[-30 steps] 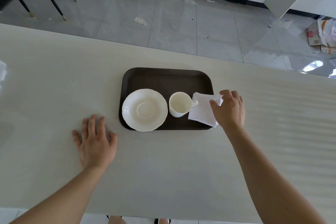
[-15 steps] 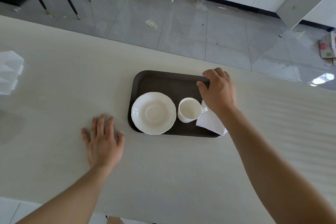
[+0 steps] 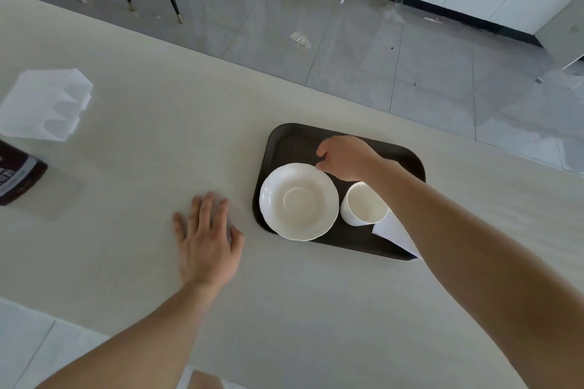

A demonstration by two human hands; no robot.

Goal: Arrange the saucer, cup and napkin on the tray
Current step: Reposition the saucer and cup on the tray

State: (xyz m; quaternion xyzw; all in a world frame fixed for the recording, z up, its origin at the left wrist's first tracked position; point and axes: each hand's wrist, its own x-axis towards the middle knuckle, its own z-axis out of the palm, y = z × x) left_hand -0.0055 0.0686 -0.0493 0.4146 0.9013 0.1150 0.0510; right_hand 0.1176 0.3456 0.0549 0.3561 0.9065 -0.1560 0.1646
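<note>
My right hand (image 3: 346, 157) has left the napkin (image 3: 395, 232) at the tray's (image 3: 294, 140) 4 o'clock corner and now pinches the saucer (image 3: 298, 201) rim at 1 o'clock, w/ cup (image 3: 363, 204) between, left hand (image 3: 207, 240) flat, open on table, so I reckon saucer gets repositioned next.

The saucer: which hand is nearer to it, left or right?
Right. The right hand is at the far rim of the saucer, fingertips about touching it. The left hand lies flat on the table, off the tray.

White saucer (image 3: 298, 201), cup (image 3: 363, 204), napkin (image 3: 395, 232), brown tray (image 3: 284, 144)
</note>
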